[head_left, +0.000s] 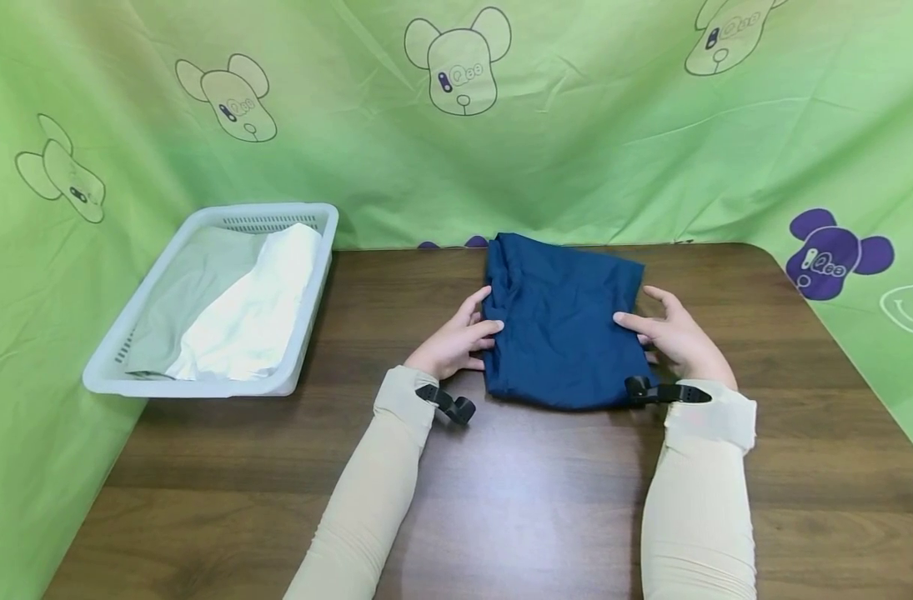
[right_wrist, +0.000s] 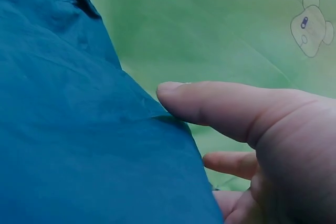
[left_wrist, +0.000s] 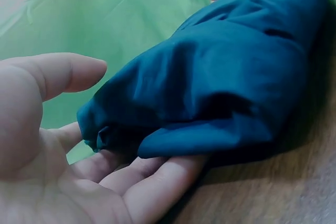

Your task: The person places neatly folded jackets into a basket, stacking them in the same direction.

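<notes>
A folded dark blue piece of cloth [head_left: 569,325] lies on the table, its left side bunched in layers. At that side is my left hand [head_left: 458,337]; in the left wrist view its fingers [left_wrist: 168,182] reach under the lower fold while the thumb stands raised, apart from the fabric. My right hand [head_left: 677,337] is at the opposite edge. Its thumb [right_wrist: 210,106] is straight, with the tip on the cloth's edge in the right wrist view. The right fingers are spread below, some partly hidden behind the cloth.
On the left stands a pale plastic basket [head_left: 306,333] with grey-green cloth [head_left: 193,283] and white cloth [head_left: 249,308] in it. The brown wooden table [head_left: 501,508] meets a green printed curtain [head_left: 576,150] at the back and sides.
</notes>
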Demonstrator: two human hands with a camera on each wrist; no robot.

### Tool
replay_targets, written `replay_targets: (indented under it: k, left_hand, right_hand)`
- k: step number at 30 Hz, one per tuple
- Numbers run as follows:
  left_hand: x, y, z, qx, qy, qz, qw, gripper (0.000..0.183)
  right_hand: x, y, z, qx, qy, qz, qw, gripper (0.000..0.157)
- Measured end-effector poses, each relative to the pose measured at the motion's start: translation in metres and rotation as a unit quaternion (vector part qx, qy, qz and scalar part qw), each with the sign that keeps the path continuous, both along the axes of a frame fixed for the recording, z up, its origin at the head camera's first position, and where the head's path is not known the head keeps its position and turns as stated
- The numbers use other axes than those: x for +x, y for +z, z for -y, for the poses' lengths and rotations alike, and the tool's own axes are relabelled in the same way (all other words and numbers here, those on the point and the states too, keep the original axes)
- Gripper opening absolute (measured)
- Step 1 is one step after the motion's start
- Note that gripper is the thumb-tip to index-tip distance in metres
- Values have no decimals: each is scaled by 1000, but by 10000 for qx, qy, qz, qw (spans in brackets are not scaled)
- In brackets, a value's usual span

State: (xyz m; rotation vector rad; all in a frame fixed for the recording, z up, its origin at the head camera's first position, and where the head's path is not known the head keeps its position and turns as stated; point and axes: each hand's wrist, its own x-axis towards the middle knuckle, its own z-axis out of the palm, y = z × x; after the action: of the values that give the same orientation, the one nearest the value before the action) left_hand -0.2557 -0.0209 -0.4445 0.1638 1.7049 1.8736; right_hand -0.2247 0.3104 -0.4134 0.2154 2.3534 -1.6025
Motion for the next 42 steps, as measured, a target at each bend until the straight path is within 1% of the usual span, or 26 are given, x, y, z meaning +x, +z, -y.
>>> replay_targets:
  k: [2, 6, 8, 10, 14, 17, 20, 22, 24, 26, 28, 30, 32, 34, 37, 38, 42]
  left_hand:
    - [0, 1, 1, -119, 8, -23, 9999, 73]
    - [2, 3, 2, -589, 11, -177, 9981, 73]
    - [3, 3, 2, -798, 24, -219, 9966, 74]
    - [2, 3, 1, -791, 64, -172, 9967, 74]
    - [1, 2, 2, -527, 180, 40, 9984, 77]
    - [1, 2, 2, -467, 213, 71, 9987, 82]
    - [1, 2, 3, -485, 201, 3, 9986, 86]
    - [1, 2, 3, -533, 215, -184, 9982, 88]
    - [0, 2, 3, -681, 237, -473, 9963, 89]
    - [-1, 1, 4, -824, 275, -739, 9935, 90]
    - [-2, -1, 5, -832, 321, -844, 9924, 91]
    - [-2, -4, 7, -609, 329, -678, 9953, 91]
    - [-3, -7, 9, -180, 341, -355, 9986, 91]
    - [-3, -10, 11, 278, 384, -15, 9989, 91]
    - [-4, -13, 14, 832, 478, 355, 9948, 91]
    - [-4, -13, 15, 944, 514, 438, 9932, 91]
    - [-4, -15, 17, 1084, 535, 601, 9908, 93]
  right_hand:
    - [-1, 0, 3, 91, 49, 15, 9999, 100]
    - [-4, 2, 11, 281, 194, -13, 9994, 101]
    - [-5, 2, 17, 186, 294, -16, 9994, 102]
    - [-7, 2, 22, 23, 392, 16, 9992, 103]
    - [-9, -1, 31, -442, 702, -59, 9965, 101]
    - [-10, -3, 35, -529, 925, -304, 9938, 99]
    - [-10, -4, 38, -554, 1041, -473, 9919, 97]
    - [-10, -4, 39, -644, 1094, -500, 9906, 94]
    - [-10, -3, 40, -850, 1147, -499, 9885, 92]
    - [-10, -3, 42, -1160, 1202, -461, 9849, 91]
    - [-10, -3, 45, -1543, 1198, -349, 9801, 90]
    - [-10, -4, 48, -1910, 1192, -199, 9741, 89]
    - [-11, -6, 52, -2162, 1187, -20, 9691, 88]
    - [-12, -8, 57, -2210, 1224, 68, 9675, 87]
    - [-14, -10, 64, -2133, 1307, 99, 9682, 87]
    - [-14, -10, 66, -2117, 1328, 100, 9682, 88]
    - [-15, -11, 72, -2073, 1401, 27, 9682, 90]
